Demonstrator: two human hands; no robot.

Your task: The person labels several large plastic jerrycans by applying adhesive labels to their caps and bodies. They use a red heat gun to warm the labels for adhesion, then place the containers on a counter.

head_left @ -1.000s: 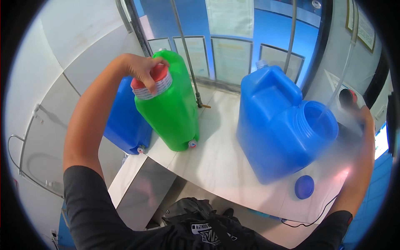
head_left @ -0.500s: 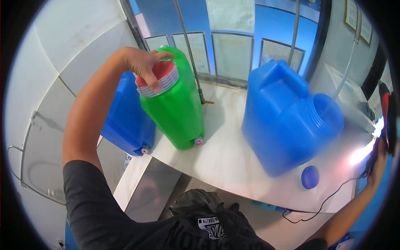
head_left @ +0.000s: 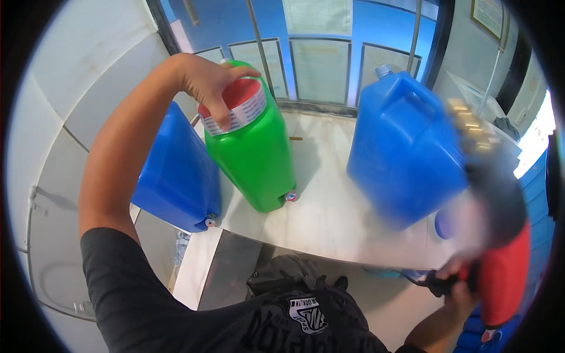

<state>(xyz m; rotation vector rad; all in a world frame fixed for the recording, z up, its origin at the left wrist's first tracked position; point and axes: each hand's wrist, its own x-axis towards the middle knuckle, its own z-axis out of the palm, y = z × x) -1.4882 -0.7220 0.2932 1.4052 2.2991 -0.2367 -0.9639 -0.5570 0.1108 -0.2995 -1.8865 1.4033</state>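
My left hand (head_left: 209, 85) grips the red cap (head_left: 242, 91) of a green plastic water jug (head_left: 253, 167), thumb over the white printed seal band (head_left: 252, 113) around it. The jug stands upright on the counter, a small spigot (head_left: 291, 196) low on its front. At the right, my right hand (head_left: 460, 297) is closed around a red and black heat gun (head_left: 505, 273). Its front end is smeared by motion before a large blue jug (head_left: 397, 141). Another blue jug (head_left: 176, 170) stands left of the green one.
A round blue cap (head_left: 441, 225) lies on the white counter (head_left: 315, 226) near its front edge. Metal pipes (head_left: 259, 41) rise at the back, before a window frame. A dark bag (head_left: 279, 279) is below the counter's edge.
My right hand has brought the heat gun from the far right edge inward, toward the large blue jug. The left hand keeps its hold on the red cap. The view has shifted slightly.
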